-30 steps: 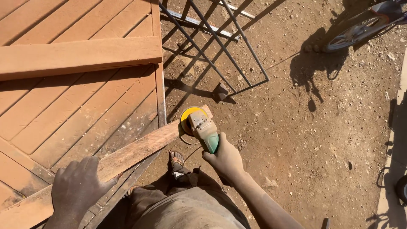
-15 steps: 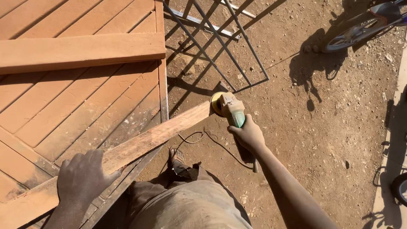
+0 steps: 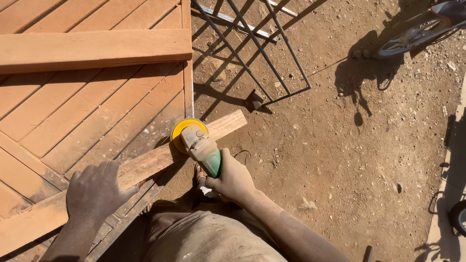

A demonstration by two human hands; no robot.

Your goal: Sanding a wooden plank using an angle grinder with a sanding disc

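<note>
On head view, lower centre: long plank (image 3: 145, 167) laid diagonally, low-left to upper-right, across slatted wooden panel (image 3: 73, 106), far end overhanging dirt ground (image 3: 340, 160). Left hand (image 3: 94, 191) pressed flat on plank, fingers spread, nothing gripped. Right hand (image 3: 232, 178) clenched round green grinder (image 3: 200, 144); yellow disc set on plank, nearer far end. Right hand nearer to unworked end.
</note>
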